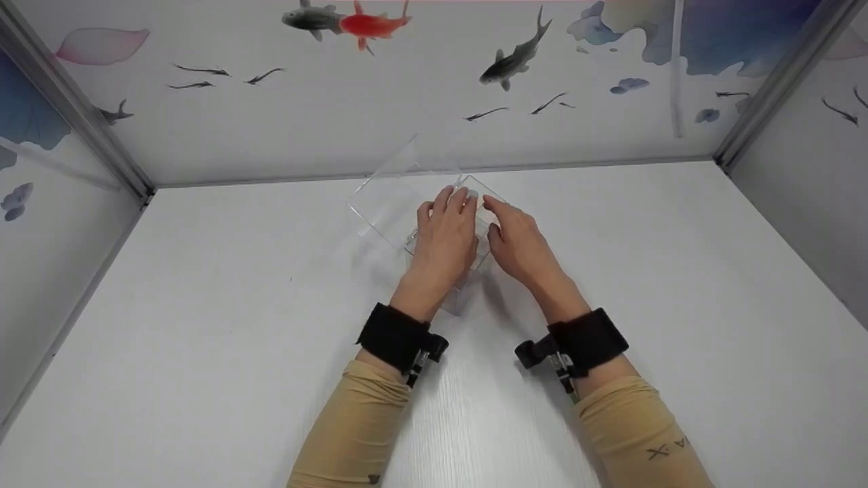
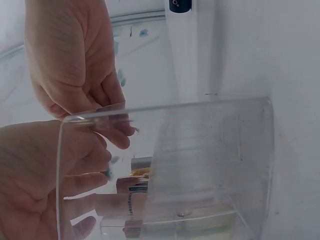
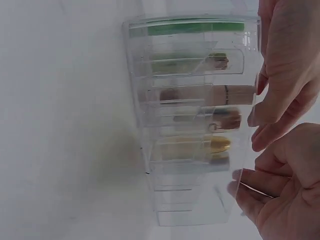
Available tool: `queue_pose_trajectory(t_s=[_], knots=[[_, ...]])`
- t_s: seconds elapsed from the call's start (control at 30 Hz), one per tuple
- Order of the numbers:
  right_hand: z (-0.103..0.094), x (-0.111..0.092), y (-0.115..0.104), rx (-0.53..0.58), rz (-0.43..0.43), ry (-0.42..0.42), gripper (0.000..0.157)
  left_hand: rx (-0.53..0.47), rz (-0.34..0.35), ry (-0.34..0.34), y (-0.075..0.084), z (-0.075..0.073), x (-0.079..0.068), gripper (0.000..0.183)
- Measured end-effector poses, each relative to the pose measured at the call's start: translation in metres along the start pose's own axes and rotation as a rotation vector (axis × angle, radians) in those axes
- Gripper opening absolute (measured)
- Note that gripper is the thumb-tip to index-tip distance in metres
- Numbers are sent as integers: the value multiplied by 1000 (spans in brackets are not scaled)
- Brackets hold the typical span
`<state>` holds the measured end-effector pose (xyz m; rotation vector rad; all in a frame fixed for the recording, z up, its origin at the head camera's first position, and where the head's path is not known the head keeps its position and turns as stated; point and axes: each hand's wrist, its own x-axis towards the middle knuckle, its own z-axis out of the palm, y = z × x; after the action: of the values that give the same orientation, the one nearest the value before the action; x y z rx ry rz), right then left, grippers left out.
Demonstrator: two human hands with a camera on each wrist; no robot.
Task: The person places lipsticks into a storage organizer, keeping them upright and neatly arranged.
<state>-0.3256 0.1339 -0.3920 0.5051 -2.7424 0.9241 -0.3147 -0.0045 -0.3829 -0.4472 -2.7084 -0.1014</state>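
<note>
A clear plastic organizer box [image 3: 142, 115] with several slots stands on the table under both hands. Its slots hold a green strip [image 3: 195, 28], a pinkish tube with dark lettering [image 3: 232, 95], a gold-topped piece [image 3: 220, 144] and other small items. My left hand [image 1: 444, 237] lies over the top of the box, fingers stretched forward, fingertips near the lettered tube in the left wrist view. At the right side, my right hand [image 1: 519, 244] has its fingertips right at the upper edge, with thumb and index finger apart. Both hands hide part of the contents in the head view.
A large clear panel [image 1: 390, 193] tilts up behind and left of the box. White tabletop [image 1: 237, 325] surrounds it. The back wall [image 1: 407, 115] with painted fish rises close behind, and metal posts [image 1: 102, 108] stand at the corners. Black straps [image 1: 393, 339] with small cameras circle both wrists.
</note>
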Motion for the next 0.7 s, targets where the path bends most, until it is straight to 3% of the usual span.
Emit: queue_pose_trajectory(t_s=[0.23,0.43,0.6,0.7], knots=[[-25,-8,0,9,-16,-20,40,-67,-13,26,9,-14,-5,41],[-49,-21,5,-20,4,-145,38,-140,4,57,21,-23,-10,32],[-63,-36,16,-77,-17,-271,37,-205,36,12,30,-31,-16,25],[-68,-45,25,-102,-23,-338,36,-248,96,-54,32,-35,-22,20]])
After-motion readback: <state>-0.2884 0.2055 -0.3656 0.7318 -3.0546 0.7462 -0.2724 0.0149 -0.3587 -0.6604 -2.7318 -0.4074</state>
